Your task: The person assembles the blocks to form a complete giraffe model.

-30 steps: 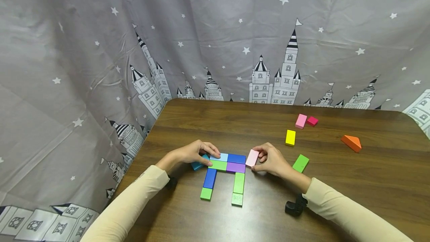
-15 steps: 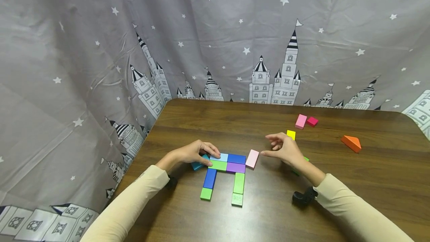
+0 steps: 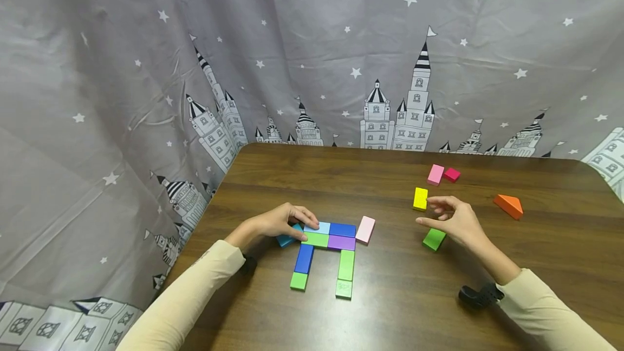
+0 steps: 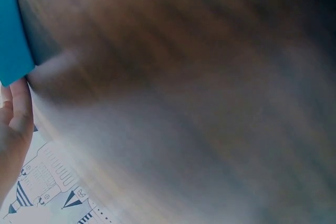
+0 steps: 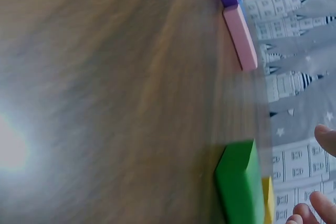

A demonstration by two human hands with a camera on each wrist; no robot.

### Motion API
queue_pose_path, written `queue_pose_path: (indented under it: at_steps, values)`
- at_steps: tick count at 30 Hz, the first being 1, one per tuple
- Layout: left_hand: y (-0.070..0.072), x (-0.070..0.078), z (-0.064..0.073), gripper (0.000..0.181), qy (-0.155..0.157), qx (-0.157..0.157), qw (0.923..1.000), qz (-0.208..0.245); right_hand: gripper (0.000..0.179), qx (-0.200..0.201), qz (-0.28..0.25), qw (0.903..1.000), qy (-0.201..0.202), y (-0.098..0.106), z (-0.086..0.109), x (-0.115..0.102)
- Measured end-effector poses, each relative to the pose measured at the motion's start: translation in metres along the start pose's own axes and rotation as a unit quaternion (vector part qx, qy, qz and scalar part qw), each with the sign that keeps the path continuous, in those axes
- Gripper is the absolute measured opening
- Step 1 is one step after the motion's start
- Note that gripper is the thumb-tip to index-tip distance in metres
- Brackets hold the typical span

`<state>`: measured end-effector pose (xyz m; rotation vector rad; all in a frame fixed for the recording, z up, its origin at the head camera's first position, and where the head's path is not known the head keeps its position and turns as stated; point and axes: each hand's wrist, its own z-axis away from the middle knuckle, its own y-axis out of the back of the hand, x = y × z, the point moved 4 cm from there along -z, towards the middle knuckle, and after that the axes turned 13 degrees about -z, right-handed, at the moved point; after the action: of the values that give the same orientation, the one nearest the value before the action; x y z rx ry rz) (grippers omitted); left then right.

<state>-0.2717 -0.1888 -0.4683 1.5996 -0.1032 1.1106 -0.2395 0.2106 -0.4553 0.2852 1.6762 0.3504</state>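
Note:
On the table, flat blocks form a figure: light blue block (image 3: pixel 324 228), blue block (image 3: pixel 343 229), green block (image 3: pixel 319 240) and purple block (image 3: pixel 342 242), with two legs below. My left hand (image 3: pixel 280 222) rests at its left end, fingertips on the light blue block and thumb on the green one. It partly covers a teal block (image 3: pixel 285 240). A pale pink block (image 3: pixel 365 230) lies tilted at the figure's right end. My right hand (image 3: pixel 458 221) holds nothing; its fingers are parted beside a yellow block (image 3: pixel 420 199) and over a loose green block (image 3: pixel 434 239).
Toward the back right lie a pink block (image 3: pixel 436 174) and a small crimson block (image 3: pixel 452 175). An orange triangular block (image 3: pixel 509 206) sits farther right. Behind the wooden table (image 3: pixel 312 172) hangs a grey curtain (image 3: pixel 312 47) printed with castles.
My right hand has let go of the pale pink block and moved right, toward the yellow and loose green blocks. The pink block stays by the figure; my left hand keeps its place.

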Motion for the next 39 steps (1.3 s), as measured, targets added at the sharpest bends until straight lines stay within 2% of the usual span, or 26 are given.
queue_pose_path:
  at_steps: [8,14,23,33,39]
  values:
    - [0.0,-0.001,0.0,0.033,0.003,0.001,1.0,-0.005,0.056,0.022,0.022,0.9994,-0.015,0.018,0.022,0.015]
    - [0.001,0.0,0.0,0.033,0.005,0.004,1.0,-0.003,0.059,0.008,0.014,0.9993,-0.034,0.019,0.03,0.025]
    - [-0.001,-0.001,0.0,0.033,0.003,0.003,1.0,-0.002,0.061,-0.011,0.0,0.9993,-0.036,0.012,0.037,0.028]
    - [-0.001,-0.001,0.0,0.033,0.003,0.002,1.0,0.0,0.065,-0.01,0.048,0.9983,-0.031,0.01,0.037,0.032]
    - [0.0,0.0,0.0,0.033,0.002,0.001,1.0,0.001,0.066,-0.014,0.071,0.9973,-0.012,0.008,0.036,0.028]
